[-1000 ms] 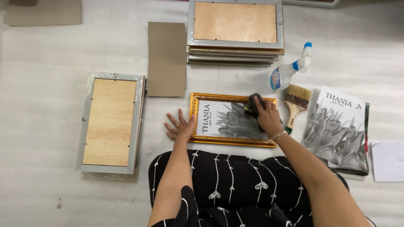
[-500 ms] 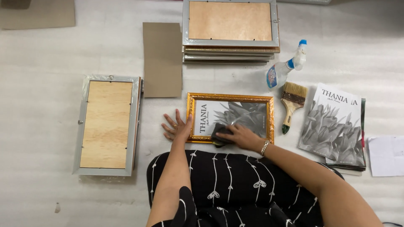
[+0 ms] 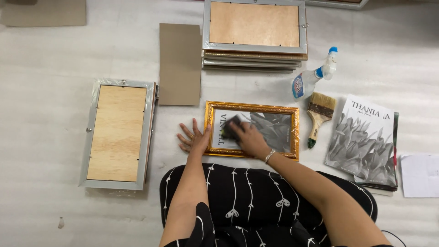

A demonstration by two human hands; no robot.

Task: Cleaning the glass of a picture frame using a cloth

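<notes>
Right hand [image 3: 249, 139] is gripping a dark cloth [image 3: 232, 128], wiping the gold-framed picture's glass [image 3: 274, 130] at its left end; left hand [image 3: 192, 138], fingers spread, is bracing the frame. Wiping appears partway done.

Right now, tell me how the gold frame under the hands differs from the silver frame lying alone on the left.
The gold frame lies face up, showing a grey leaf print; the silver frame lies face down, showing its wooden backing. The gold frame sits lengthwise across the view; the silver frame runs away from the person. The left hand steadies the gold frame and the right hand presses a dark cloth on it; nothing touches the silver frame. Both are rectangular and lie flat.
</notes>
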